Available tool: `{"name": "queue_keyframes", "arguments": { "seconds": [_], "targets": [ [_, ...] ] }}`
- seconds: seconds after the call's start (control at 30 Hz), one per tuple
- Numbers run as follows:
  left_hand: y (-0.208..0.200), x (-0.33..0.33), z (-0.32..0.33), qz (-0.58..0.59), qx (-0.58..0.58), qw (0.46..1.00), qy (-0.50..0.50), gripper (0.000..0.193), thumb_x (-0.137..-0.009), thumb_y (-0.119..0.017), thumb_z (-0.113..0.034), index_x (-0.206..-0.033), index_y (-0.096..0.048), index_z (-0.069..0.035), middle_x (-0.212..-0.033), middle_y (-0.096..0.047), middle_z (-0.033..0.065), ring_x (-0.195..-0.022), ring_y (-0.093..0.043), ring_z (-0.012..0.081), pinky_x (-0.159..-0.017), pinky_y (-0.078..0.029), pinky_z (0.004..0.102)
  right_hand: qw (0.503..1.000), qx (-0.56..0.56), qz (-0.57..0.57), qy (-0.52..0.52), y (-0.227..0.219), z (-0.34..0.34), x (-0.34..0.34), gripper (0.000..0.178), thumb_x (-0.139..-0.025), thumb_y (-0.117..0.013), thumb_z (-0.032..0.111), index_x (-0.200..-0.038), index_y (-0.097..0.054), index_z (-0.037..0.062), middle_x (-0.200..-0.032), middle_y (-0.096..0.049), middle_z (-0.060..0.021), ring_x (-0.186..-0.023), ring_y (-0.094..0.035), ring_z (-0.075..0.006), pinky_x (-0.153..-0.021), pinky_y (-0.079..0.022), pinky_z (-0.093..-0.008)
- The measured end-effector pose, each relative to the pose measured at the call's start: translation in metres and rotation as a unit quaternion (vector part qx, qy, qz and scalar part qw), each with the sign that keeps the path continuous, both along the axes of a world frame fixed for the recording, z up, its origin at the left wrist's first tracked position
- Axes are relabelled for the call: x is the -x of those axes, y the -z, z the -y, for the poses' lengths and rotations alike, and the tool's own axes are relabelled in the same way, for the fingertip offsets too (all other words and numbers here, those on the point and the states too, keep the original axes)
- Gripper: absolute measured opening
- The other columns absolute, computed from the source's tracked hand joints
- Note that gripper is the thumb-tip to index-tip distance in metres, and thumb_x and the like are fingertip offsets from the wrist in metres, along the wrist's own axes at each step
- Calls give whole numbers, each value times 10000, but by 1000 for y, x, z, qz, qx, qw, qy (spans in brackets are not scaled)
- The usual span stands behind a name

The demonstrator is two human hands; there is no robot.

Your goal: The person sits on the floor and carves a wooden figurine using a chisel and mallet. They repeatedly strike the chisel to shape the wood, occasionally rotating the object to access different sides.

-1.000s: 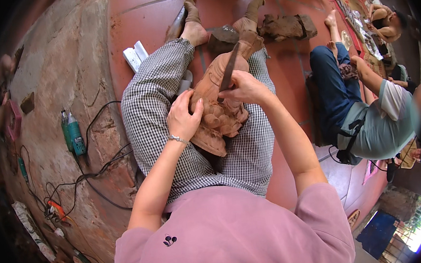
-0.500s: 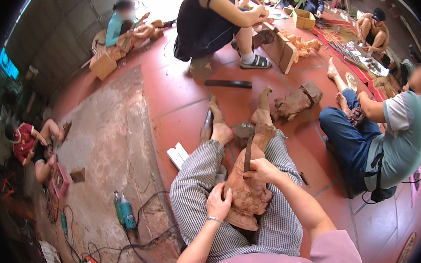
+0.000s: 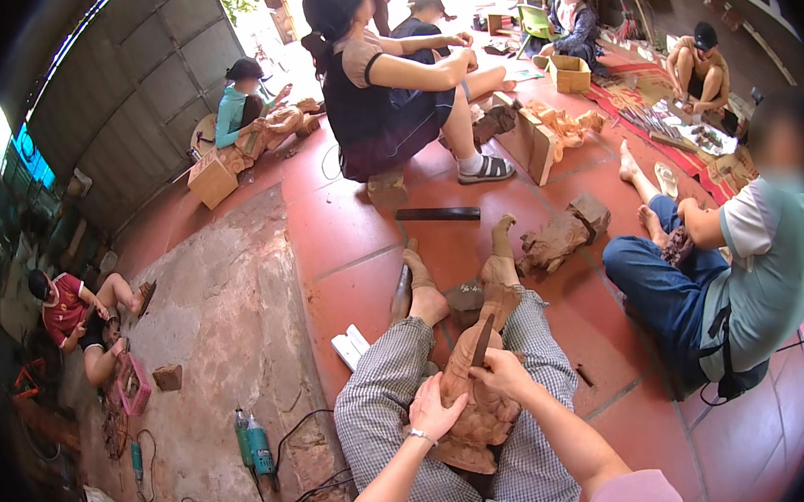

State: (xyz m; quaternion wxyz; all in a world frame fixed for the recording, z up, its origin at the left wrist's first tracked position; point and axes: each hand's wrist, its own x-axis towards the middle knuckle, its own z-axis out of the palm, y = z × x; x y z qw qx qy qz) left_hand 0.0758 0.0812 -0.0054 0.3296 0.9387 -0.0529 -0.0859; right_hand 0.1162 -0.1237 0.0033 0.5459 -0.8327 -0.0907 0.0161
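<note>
A reddish-brown wood carving (image 3: pixel 463 452) lies lengthwise between my thighs, its slimmer end pointing away toward my feet. My left hand (image 3: pixel 436 407) rests on its left side, fingers stretched along the wood and thumb apart. Closed round a dark, flat file (image 3: pixel 484 340), my right hand (image 3: pixel 506 376) holds the tool against the upper part of the carving, the blade slanting up and away. The grip end of the file is hidden in my fingers. Beside my left foot lies a dark mallet-like piece (image 3: pixel 402 293).
A dark bar (image 3: pixel 438 214) and another rough carving (image 3: pixel 563 235) lie on the red tiles ahead. A white object (image 3: pixel 350 347) is by my left knee. Green power tools (image 3: pixel 260 445) and cords lie left. One co-worker (image 3: pixel 752 261) sits close right; another (image 3: pixel 389 91) sits ahead.
My left hand has slid farther up the carving, closer to my right hand. The file stays in my right hand and is tilted more to the right. The view has tipped up.
</note>
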Motion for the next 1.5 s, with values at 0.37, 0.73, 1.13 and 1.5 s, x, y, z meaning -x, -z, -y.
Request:
{"name": "queue_keyframes", "arguments": {
  "seconds": [0.37, 0.73, 1.13, 1.5],
  "targets": [
    [15, -11, 12, -31, 67, 997, -11, 932, -778, -724, -455, -1523, -366, -23, -1449, -533, 211, -1362, -490, 338, -1138, -340, 484, 995, 90, 11, -31, -14, 1, 3, 215, -814, -777, 198, -909, -726, 12, -941, -678, -147, -899, -673, -338, -800, -538, -406],
    [18, -14, 12, -23, 65, 997, -21, 854, -775, -784, -425, -1474, -455, -59, -1329, -624, 224, -1246, -585, 377, -1075, -449, 431, 993, 67, 90, 24, 1, -3, -2, 171, -878, -735, 98, -999, -687, -12, -881, -731, -144, -792, -700, -221, -719, -544, -359],
    [26, -19, 19, 1, 18, 996, -92, 587, -890, -647, -481, -1345, -615, -113, -1241, -687, 143, -1176, -625, 342, -1015, -468, 460, 941, -286, -125, 135, -5, 11, 31, 177, -872, -763, 75, -1001, -705, -31, -851, -701, -43, -755, -646, -107, -691, -511, -237],
    [28, -14, 20, 12, 63, 994, -86, 431, -965, -541, -370, -1314, -622, -130, -1354, -636, 72, -1222, -597, 316, -1104, -351, 564, 986, -60, -148, 46, -12, 9, 32, 409, -768, -851, 126, -1109, -655, 17, -855, -672, -8, -802, -642, -108, -736, -527, -263]
  ]
}}
